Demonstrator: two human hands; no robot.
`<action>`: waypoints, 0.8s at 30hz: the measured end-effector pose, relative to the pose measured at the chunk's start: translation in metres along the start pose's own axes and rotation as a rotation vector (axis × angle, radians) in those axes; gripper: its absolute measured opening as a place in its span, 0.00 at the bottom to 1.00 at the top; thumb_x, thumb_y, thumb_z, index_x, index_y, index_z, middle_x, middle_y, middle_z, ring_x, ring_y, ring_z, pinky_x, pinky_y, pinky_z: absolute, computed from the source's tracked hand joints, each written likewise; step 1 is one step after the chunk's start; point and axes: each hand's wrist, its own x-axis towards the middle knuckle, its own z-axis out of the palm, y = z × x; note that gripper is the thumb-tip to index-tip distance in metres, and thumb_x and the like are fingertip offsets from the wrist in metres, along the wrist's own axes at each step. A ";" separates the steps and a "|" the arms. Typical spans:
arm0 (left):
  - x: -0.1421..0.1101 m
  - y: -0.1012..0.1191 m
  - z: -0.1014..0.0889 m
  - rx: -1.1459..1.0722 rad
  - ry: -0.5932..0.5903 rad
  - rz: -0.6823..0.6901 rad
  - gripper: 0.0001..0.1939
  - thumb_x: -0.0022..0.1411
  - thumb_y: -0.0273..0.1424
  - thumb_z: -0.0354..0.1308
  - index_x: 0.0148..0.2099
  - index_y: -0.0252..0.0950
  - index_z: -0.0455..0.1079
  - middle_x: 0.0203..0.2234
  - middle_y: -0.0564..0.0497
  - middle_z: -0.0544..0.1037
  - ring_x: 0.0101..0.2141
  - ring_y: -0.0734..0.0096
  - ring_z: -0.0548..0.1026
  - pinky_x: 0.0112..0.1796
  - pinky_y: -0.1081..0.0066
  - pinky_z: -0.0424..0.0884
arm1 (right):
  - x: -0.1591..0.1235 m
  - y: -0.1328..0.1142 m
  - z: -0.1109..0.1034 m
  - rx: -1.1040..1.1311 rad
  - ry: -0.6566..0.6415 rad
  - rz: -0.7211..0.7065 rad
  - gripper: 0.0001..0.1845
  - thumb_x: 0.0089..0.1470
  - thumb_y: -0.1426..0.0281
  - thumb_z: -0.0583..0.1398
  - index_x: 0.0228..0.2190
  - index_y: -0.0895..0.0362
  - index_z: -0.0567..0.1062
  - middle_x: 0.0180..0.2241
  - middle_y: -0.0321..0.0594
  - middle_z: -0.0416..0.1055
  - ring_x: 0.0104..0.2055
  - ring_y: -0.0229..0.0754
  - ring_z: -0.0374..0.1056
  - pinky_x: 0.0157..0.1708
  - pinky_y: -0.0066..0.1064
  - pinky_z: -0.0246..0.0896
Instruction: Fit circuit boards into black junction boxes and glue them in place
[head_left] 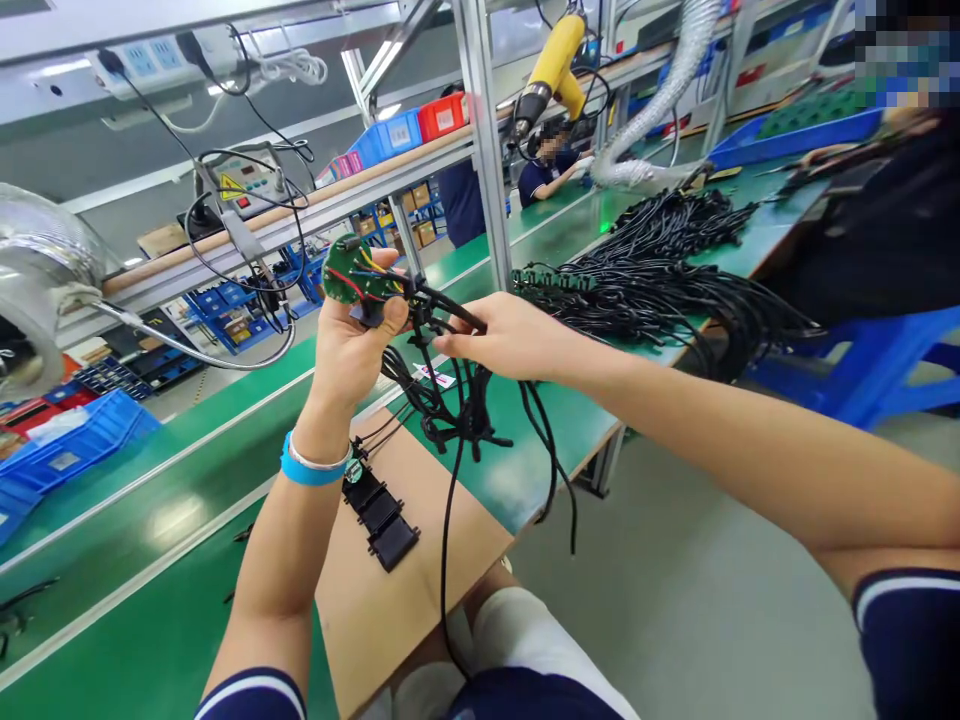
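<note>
Biggest thing first: the green desk [517, 480] slants across the frame, and on it, lower middle, sits a tan board [412, 600], which I'd guess is there as a working surface right in front of me. Upper right there's a fat pile of black cables [645, 270] spread over the desk, ends draping off the edge, probably parked to that side so they're in reach without crowding me. Both my hands are up around the middle of the frame, off the desk. Left hand [360, 325] is closed in, thumb against fingers, gripping a green circuit board [341, 270] a bit left of center; it's tilted with the wired face toward me, I reckon so I can see the wires. Right hand [502, 335] is pinched down narrow on a black cable [461, 313] just to the right of it, likely to take its weight off the joints. Under both hands a loose bundle of cables [472, 410] dangles, one strand dropping toward my lap. On the tan board, black rectangular pieces [395, 543] lie in a row. Smallest: thin red and yellow wires [367, 258] on the circuit board.
</note>
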 end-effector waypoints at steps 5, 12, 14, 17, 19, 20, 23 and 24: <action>-0.014 -0.010 -0.009 -0.131 -0.035 -0.067 0.27 0.53 0.34 0.72 0.53 0.46 0.69 0.45 0.54 0.76 0.42 0.65 0.79 0.46 0.61 0.78 | 0.003 -0.013 -0.020 0.020 -0.087 0.016 0.15 0.57 0.63 0.59 0.22 0.57 0.69 0.19 0.34 0.65 0.20 0.32 0.54 0.22 0.31 0.44; -0.025 -0.022 -0.006 -0.179 0.068 -0.082 0.23 0.52 0.32 0.72 0.49 0.44 0.68 0.42 0.54 0.77 0.45 0.66 0.78 0.44 0.64 0.79 | 0.003 -0.022 -0.041 0.101 -0.405 -0.039 0.19 0.56 0.54 0.62 0.25 0.56 0.73 0.17 0.32 0.61 0.16 0.30 0.49 0.18 0.30 0.40; -0.026 -0.023 -0.004 -0.171 0.074 -0.053 0.23 0.53 0.34 0.72 0.48 0.44 0.67 0.42 0.54 0.77 0.46 0.65 0.78 0.45 0.63 0.79 | 0.001 -0.026 -0.043 0.071 -0.435 -0.051 0.20 0.58 0.52 0.60 0.26 0.56 0.74 0.16 0.32 0.59 0.16 0.31 0.51 0.18 0.30 0.42; -0.028 -0.021 -0.001 -0.172 0.077 -0.029 0.21 0.55 0.36 0.71 0.48 0.44 0.66 0.43 0.53 0.77 0.48 0.64 0.78 0.47 0.61 0.79 | 0.001 -0.024 -0.038 -0.086 -0.271 -0.061 0.15 0.58 0.58 0.60 0.27 0.56 0.73 0.18 0.33 0.61 0.19 0.34 0.57 0.21 0.30 0.48; -0.029 -0.018 0.002 -0.190 0.091 -0.007 0.20 0.56 0.36 0.70 0.47 0.44 0.65 0.43 0.54 0.76 0.50 0.63 0.77 0.48 0.60 0.79 | 0.004 -0.016 -0.027 -0.217 -0.107 -0.042 0.11 0.54 0.61 0.64 0.29 0.56 0.73 0.22 0.36 0.66 0.24 0.37 0.62 0.25 0.31 0.53; -0.030 -0.017 0.003 -0.195 0.108 0.011 0.20 0.56 0.36 0.70 0.46 0.44 0.65 0.42 0.54 0.76 0.50 0.63 0.77 0.49 0.59 0.78 | 0.006 -0.011 -0.021 -0.261 -0.089 -0.003 0.11 0.52 0.61 0.65 0.29 0.56 0.73 0.24 0.37 0.68 0.26 0.38 0.63 0.26 0.32 0.54; -0.032 -0.013 0.002 -0.162 0.172 0.082 0.20 0.55 0.33 0.71 0.45 0.43 0.65 0.41 0.55 0.74 0.51 0.63 0.77 0.51 0.59 0.77 | 0.008 0.004 -0.005 -0.228 -0.280 0.148 0.11 0.54 0.62 0.62 0.27 0.56 0.74 0.26 0.39 0.71 0.28 0.40 0.65 0.28 0.34 0.56; -0.033 -0.013 0.000 -0.145 0.178 0.086 0.20 0.55 0.33 0.71 0.45 0.44 0.65 0.42 0.55 0.74 0.52 0.63 0.76 0.52 0.59 0.76 | 0.008 0.006 -0.003 -0.175 -0.323 0.166 0.12 0.56 0.63 0.61 0.25 0.56 0.75 0.26 0.39 0.72 0.27 0.40 0.64 0.29 0.34 0.56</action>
